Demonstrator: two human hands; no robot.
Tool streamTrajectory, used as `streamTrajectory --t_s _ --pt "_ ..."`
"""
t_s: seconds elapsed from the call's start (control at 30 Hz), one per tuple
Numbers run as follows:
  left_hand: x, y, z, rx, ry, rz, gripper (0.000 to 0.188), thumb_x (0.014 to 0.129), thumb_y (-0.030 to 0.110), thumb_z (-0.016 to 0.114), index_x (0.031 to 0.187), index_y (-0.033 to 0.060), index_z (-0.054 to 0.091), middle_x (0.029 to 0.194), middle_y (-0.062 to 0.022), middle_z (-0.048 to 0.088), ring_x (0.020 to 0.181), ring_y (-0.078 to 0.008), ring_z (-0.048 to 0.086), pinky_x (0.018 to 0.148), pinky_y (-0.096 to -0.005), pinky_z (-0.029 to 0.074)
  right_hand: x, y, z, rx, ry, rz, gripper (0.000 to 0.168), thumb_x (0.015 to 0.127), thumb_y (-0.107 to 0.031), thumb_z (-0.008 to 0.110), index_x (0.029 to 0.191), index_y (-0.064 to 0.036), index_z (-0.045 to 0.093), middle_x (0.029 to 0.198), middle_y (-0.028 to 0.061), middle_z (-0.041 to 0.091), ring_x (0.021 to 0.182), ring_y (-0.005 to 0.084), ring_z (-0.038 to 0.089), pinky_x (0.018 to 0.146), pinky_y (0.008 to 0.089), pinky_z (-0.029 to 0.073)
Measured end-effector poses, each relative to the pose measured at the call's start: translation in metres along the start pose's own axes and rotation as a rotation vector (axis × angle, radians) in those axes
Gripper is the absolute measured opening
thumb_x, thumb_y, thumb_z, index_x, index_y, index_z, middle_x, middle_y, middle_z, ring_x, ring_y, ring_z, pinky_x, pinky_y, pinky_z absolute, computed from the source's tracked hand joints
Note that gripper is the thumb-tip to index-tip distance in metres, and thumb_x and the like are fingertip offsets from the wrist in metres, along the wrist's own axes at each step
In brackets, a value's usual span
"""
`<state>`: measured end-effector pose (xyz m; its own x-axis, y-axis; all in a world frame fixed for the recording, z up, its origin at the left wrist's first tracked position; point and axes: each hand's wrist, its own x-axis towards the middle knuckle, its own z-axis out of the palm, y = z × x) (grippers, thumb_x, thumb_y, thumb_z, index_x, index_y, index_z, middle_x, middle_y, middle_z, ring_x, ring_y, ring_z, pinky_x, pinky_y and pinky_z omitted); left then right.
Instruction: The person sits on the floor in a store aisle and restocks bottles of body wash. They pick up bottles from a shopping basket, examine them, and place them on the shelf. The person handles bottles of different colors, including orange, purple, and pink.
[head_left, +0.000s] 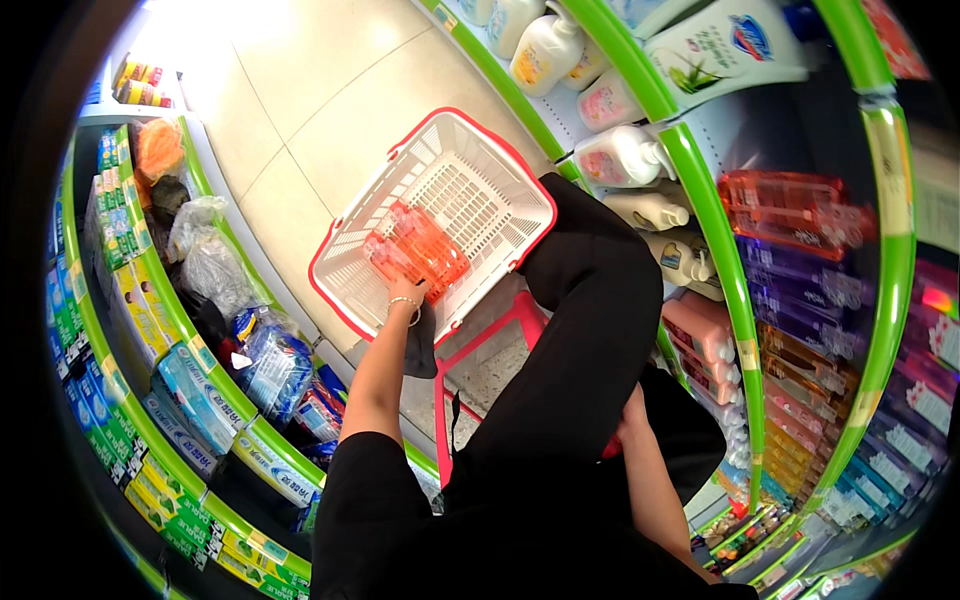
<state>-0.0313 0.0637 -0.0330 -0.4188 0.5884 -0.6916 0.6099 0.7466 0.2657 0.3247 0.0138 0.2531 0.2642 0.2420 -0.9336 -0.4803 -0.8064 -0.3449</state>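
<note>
A white plastic shopping basket (480, 202) with a red rim stands on the tiled floor before me. In its near left part lie a few clear bottles of orange-red liquid (431, 251). My left hand (409, 291), with a bracelet at the wrist, reaches over the basket's near edge and touches the nearest bottle; its fingers are partly hidden, so its grip cannot be told. My right hand (634, 412) is low beside my black-trousered leg, mostly hidden, next to a small red part (613, 448) that may belong to the pink-red stool frame (487, 334).
Green-edged shelves stand on both sides. Toothpaste boxes (169, 510) and bagged goods (274, 371) fill the left ones. Pump bottles (547, 52) and rows of coloured bottles (787, 277) stand on the right, close to my knee. Pale floor tiles (300, 82) lie beyond the basket.
</note>
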Motion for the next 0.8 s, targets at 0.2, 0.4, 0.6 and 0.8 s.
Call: streamTrajectory --t_s 0.2,0.4,0.6,0.8 --pt "0.086 -0.013 0.072 -0.195 -0.087 -0.096 0.091 0.060 0.045 0.075 0.121 -0.0111 0.038 0.124 -0.0309 0.041 0.114 -0.0392 0.046 0.095 -0.0409 0.040 0.036 0.009 -0.013 0.003 -0.003 0.070 0.038 0.089 -0.024 0.051 0.119 -0.001 0.049 0.108 0.0112 0.059 0.097 0.0209 0.059 0.082 0.0330 0.049" --pt "0.106 0.067 0.076 -0.070 -0.023 -0.696 0.121 0.047 0.063 0.076 0.128 -0.0112 0.026 0.135 -0.0251 0.028 0.124 -0.0365 0.033 0.100 -0.0439 0.032 0.045 0.009 -0.005 0.032 0.079 0.139 0.038 0.089 -0.024 0.051 0.119 -0.001 0.049 0.108 0.0114 0.059 0.097 0.0209 0.059 0.082 0.0328 0.049" --pt "0.116 0.083 0.077 -0.070 0.049 -0.962 0.126 0.040 0.059 0.081 0.130 -0.0053 0.021 0.134 -0.0198 0.028 0.127 -0.0327 0.030 0.102 -0.0448 0.031 0.043 0.007 -0.006 0.032 0.125 0.191 0.038 0.089 -0.024 0.051 0.119 -0.001 0.049 0.108 0.0115 0.059 0.096 0.0208 0.059 0.082 0.0325 0.049" --pt "0.100 0.110 0.063 -0.221 0.158 -0.903 0.106 0.045 0.047 0.083 0.120 -0.0035 0.027 0.122 -0.0188 0.039 0.113 -0.0306 0.047 0.091 -0.0386 0.044 0.044 0.009 -0.001 0.067 0.130 0.193 0.037 0.089 -0.023 0.051 0.119 -0.001 0.049 0.108 0.0117 0.059 0.096 0.0208 0.059 0.081 0.0323 0.048"
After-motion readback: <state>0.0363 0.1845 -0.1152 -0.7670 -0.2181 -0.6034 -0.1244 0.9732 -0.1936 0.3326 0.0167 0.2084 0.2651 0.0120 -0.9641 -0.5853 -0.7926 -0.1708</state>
